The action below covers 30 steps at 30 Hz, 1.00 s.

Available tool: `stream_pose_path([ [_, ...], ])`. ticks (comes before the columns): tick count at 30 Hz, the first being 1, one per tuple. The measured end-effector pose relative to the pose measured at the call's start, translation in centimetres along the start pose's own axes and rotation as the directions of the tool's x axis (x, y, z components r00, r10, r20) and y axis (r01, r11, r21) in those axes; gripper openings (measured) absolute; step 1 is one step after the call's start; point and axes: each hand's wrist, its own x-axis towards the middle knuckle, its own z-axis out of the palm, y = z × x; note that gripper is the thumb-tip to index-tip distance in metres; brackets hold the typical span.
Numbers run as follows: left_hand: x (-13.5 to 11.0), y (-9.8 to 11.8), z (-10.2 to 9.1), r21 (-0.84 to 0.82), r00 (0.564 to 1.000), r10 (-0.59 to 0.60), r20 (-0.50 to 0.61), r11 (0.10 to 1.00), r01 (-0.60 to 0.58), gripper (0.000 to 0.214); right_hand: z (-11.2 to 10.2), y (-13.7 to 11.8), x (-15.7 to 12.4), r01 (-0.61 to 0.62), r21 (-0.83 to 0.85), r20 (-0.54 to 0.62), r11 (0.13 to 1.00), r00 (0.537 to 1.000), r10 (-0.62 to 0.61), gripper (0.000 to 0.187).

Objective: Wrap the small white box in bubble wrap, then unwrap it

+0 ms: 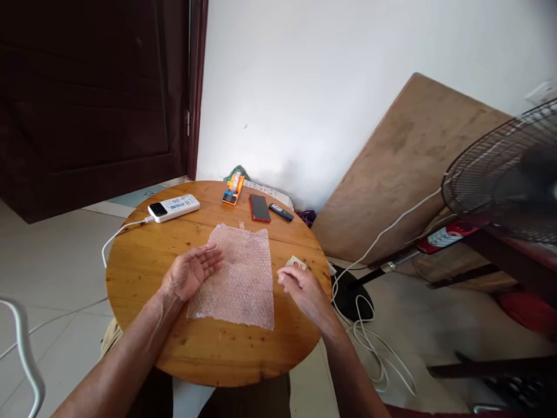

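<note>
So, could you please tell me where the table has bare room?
Bare wood shows on the table between the bubble wrap and the near edge, and at left between the white device and the left hand. The far side is crowded with the tape dispenser, phone and dark handset.

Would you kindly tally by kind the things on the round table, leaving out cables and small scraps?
Bubble wrap piece: 1
Tape dispenser: 1
Power bank: 1
Smartphone: 1
Small dark handheld device: 1
Small printed item: 1
Total: 6
</note>
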Motion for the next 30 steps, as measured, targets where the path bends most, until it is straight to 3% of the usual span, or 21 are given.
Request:
stream_pose_path([
  [2,-0.4,-0.2,0.1,0.116,0.989,0.035,0.145,0.992,-0.052,0.036,-0.6,0.4,0.3,-0.002,-0.166,-0.213,0.986,0.976,-0.034,0.025],
  [4,-0.8,-0.5,0.2,0.294,0.96,0.067,0.27,0.944,-0.148,0.042,-1.0,1.1,0.7,-0.045,-0.327,-0.295,0.944,0.954,-0.057,0.038],
  [7,-1.2,-1.1,0.2,0.611,0.927,0.051,0.372,0.738,-0.286,0.044,-0.9,2.4,1.4,-0.169,-0.454,-0.22,0.875,0.973,0.074,0.06],
  [9,-1.4,-1.5,0.2,0.742,0.904,-0.014,0.428,0.576,-0.342,0.043,-0.6,3.0,1.5,-0.228,-0.475,-0.178,0.85,0.971,0.16,0.058],
  [12,-1.5,-1.9,0.2,0.777,0.82,-0.075,0.568,0.38,-0.503,0.039,-0.6,2.6,1.1,-0.313,-0.428,-0.233,0.848,0.945,0.232,0.05],
  [14,-1.7,-1.9,0.3,0.771,0.795,-0.088,0.6,0.329,-0.545,0.04,-0.7,1.4,0.8,-0.343,-0.333,-0.283,0.878,0.925,0.254,0.051],
  [16,-1.8,-1.9,0.5,0.787,0.822,-0.091,0.563,0.363,-0.499,0.04,-0.4,-0.5,0.8,-0.26,-0.186,-0.301,0.948,0.933,0.197,0.052],
  [19,-1.6,-2.0,0.6,0.789,0.892,-0.031,0.451,0.483,-0.381,0.033,1.3,-3.4,1.6,0.003,0.056,-0.245,0.998,0.969,0.011,0.052],
  [22,-0.8,-1.9,0.3,0.707,0.965,0.141,0.221,0.659,-0.259,0.03,3.9,-5.0,3.0,0.103,0.069,-0.147,0.992,0.985,-0.092,0.054],
  [24,-0.1,-1.7,0.0,0.591,0.965,0.258,0.046,0.772,-0.235,0.031,5.5,-4.9,3.8,0.133,0.037,-0.075,0.99,0.989,-0.13,0.054],
  [26,0.5,-1.5,-0.2,0.458,0.953,0.296,-0.07,0.858,-0.232,0.035,6.6,-4.2,4.1,0.192,0.026,-0.016,0.981,0.981,-0.191,0.057],
  [30,1.1,-1.2,-0.4,0.277,0.956,0.267,-0.124,0.934,-0.226,0.037,7.2,-2.3,4.1,0.193,0.135,-0.002,0.972,0.981,-0.194,0.066],
])
